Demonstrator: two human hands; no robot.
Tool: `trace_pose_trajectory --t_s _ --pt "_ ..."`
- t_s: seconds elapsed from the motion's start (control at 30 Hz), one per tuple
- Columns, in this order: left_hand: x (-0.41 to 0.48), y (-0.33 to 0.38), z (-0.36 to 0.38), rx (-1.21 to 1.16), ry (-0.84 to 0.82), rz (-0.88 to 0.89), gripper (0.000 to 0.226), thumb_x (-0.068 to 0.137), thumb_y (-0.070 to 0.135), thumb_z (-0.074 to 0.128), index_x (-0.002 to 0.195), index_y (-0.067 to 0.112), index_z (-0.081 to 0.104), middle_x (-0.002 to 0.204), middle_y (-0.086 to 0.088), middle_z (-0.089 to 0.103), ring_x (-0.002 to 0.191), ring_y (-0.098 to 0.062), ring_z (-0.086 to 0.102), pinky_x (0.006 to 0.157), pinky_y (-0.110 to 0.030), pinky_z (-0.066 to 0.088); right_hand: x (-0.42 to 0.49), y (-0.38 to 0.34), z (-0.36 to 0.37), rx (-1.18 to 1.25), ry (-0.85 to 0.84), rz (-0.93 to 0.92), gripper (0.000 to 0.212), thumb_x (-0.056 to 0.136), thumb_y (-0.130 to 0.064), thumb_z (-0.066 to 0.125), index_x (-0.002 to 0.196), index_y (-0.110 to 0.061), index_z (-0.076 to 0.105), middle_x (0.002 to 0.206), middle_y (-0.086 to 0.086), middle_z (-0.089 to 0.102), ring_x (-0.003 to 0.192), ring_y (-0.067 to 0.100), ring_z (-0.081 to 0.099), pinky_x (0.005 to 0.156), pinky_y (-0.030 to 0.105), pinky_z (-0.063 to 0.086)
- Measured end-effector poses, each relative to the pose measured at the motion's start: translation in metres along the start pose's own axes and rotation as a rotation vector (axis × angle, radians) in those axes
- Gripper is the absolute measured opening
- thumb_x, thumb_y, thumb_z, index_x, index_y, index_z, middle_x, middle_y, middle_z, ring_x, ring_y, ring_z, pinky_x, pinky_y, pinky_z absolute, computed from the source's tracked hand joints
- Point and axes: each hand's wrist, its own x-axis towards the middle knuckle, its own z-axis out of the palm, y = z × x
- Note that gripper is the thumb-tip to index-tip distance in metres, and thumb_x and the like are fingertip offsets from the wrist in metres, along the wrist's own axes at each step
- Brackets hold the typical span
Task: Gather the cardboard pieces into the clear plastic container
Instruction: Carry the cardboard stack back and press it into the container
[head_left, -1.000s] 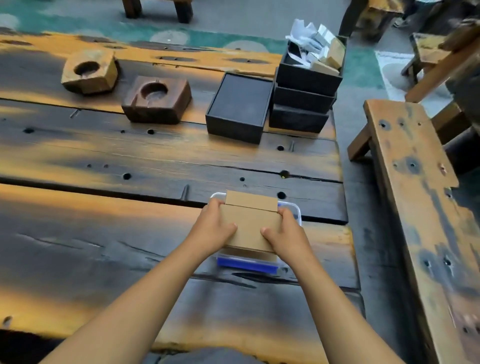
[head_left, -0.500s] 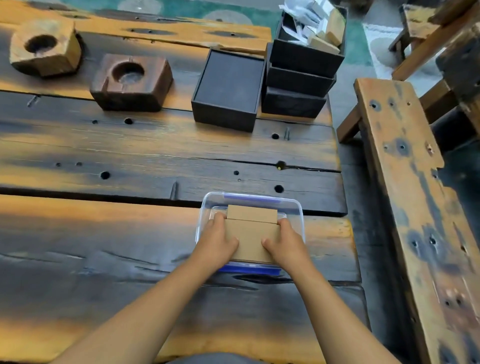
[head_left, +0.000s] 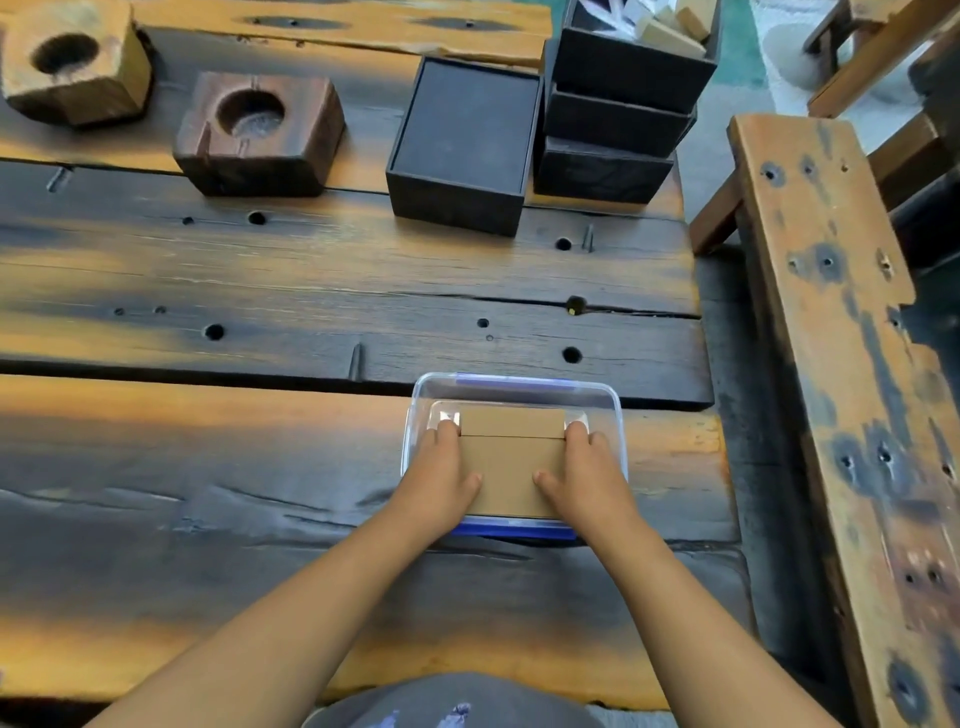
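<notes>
The clear plastic container (head_left: 514, 395) sits on the worktop (head_left: 208, 467), near its right end and close to the person's edge; it has blue strips along its far and near rims. Inside it lie the cardboard pieces (head_left: 511, 467), a flat brown stack with a seam across the upper part. The left hand (head_left: 441, 475) grips the stack's left side and the right hand (head_left: 584, 475) its right side, the fingers of both clamped on the cardboard pieces, thumbs lying on the top face and fingertips reaching down along the edges.

The worktop is made of heavy, weathered planks, charred dark with orange patches, split by long gaps and dotted with round holes and a few nail marks. Beyond the container stands an open black box (head_left: 462, 150), and just right of that box a stack of black boxes (head_left: 618, 124) whose top one holds pale scraps. Left of the open box, further from the container, rest a dark wooden block (head_left: 260, 135) with a round hollow and a lighter wooden block (head_left: 72, 62) of the same kind.

To the right of the container, past the worktop's end, runs a wooden bench (head_left: 831, 364) with the same scorched finish. The floor behind it shows green and pale patches.
</notes>
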Motion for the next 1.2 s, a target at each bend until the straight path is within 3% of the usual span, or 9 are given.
trace_pose_trajectory --t_s 0.13,0.23,0.33,0.4,0.57,0.7,0.83,1.2 --pt "0.008 0.005 -0.007 0.008 -0.087 -0.080 0.051 0.085 0.025 0.067 0.127 0.012 0.040 0.127 -0.011 0.052 0.110 -0.029 0.056 0.094 -0.042 0.049 0.004 0.001 -0.004 -0.017 -0.050 0.003 0.048 0.084 -0.035 0.067 0.118 -0.013 0.040 0.121 0.012 0.050 0.105 0.033 0.057 0.084 0.043 0.051" --pt "0.019 0.017 -0.017 0.090 -0.194 -0.153 0.057 0.083 0.027 0.071 0.130 0.010 0.044 0.126 -0.012 0.057 0.110 -0.030 0.058 0.090 -0.037 0.050 0.011 0.001 -0.010 -0.030 -0.132 0.033 0.052 0.081 -0.035 0.065 0.122 -0.012 0.043 0.127 0.012 0.046 0.106 0.031 0.057 0.087 0.042 0.050" --pt "0.028 0.026 -0.029 0.123 -0.328 -0.266 0.048 0.082 0.027 0.073 0.120 0.010 0.049 0.102 -0.006 0.061 0.086 -0.026 0.062 0.069 -0.035 0.053 0.022 0.002 -0.019 -0.062 -0.248 0.044 0.058 0.080 -0.042 0.064 0.126 -0.011 0.049 0.132 0.012 0.046 0.107 0.028 0.057 0.089 0.037 0.049" --pt "0.033 0.028 -0.033 0.037 -0.393 -0.345 0.041 0.082 0.022 0.075 0.112 0.013 0.049 0.093 -0.004 0.057 0.072 -0.021 0.058 0.064 -0.037 0.056 0.029 0.003 -0.024 -0.073 -0.299 0.011 0.061 0.080 -0.048 0.065 0.126 -0.009 0.053 0.129 0.012 0.053 0.107 0.027 0.058 0.090 0.036 0.050" --pt "0.039 0.032 -0.035 -0.002 -0.471 -0.420 0.056 0.081 0.013 0.077 0.127 0.009 0.046 0.123 -0.016 0.058 0.094 -0.031 0.059 0.080 -0.049 0.059 0.040 0.003 -0.028 -0.094 -0.374 0.011 0.070 0.076 -0.056 0.068 0.128 -0.010 0.054 0.127 0.010 0.056 0.107 0.025 0.059 0.093 0.039 0.051" --pt "0.042 0.033 -0.032 0.072 -0.515 -0.437 0.068 0.076 0.021 0.082 0.130 0.008 0.043 0.128 -0.019 0.058 0.107 -0.037 0.061 0.084 -0.050 0.058 0.046 0.003 -0.026 -0.109 -0.407 0.030 0.079 0.073 -0.058 0.071 0.133 -0.011 0.051 0.136 0.011 0.048 0.111 0.026 0.057 0.095 0.037 0.049" --pt "0.046 0.034 -0.034 0.142 -0.572 -0.451 0.077 0.074 0.032 0.083 0.133 0.006 0.041 0.129 -0.021 0.057 0.105 -0.039 0.062 0.084 -0.050 0.058 0.052 0.005 -0.023 -0.156 -0.466 0.054 0.093 0.068 -0.064 0.073 0.138 -0.010 0.044 0.144 0.011 0.037 0.117 0.027 0.053 0.100 0.041 0.046" --pt "0.052 0.036 -0.041 0.047 -0.679 -0.523 0.089 0.071 0.040 0.084 0.141 0.008 0.039 0.138 -0.022 0.050 0.121 -0.044 0.052 0.090 -0.056 0.054 0.058 0.010 -0.027 -0.073 -0.486 0.094 0.097 0.064 -0.067 0.073 0.138 -0.011 0.047 0.144 0.009 0.040 0.119 0.025 0.052 0.098 0.036 0.045"
